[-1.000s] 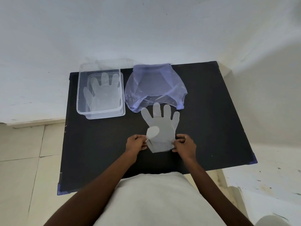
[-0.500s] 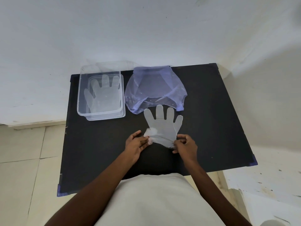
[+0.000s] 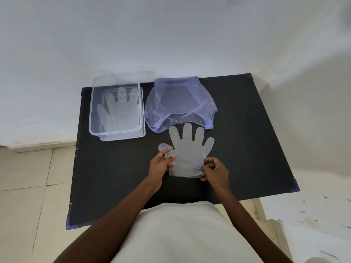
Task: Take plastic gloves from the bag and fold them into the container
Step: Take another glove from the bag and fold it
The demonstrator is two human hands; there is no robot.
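Head view, left to right: container [image 3: 116, 108] waits at the tabletop's [image 3: 247, 130] far left, one glove [image 3: 118, 107] flat inside; purple bag [image 3: 178, 103] beside it; glove [image 3: 190, 150] spread flat for folding — left hand [image 3: 160, 164] pinching its thumb side, right hand [image 3: 213, 170] pinching the cuff edge

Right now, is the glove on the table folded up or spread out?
Spread out, not folded yet. The plastic glove lies mostly flat on the black table, all fingers fanned, wrinkled only near the cuff where the left hand and right hand pinch it.
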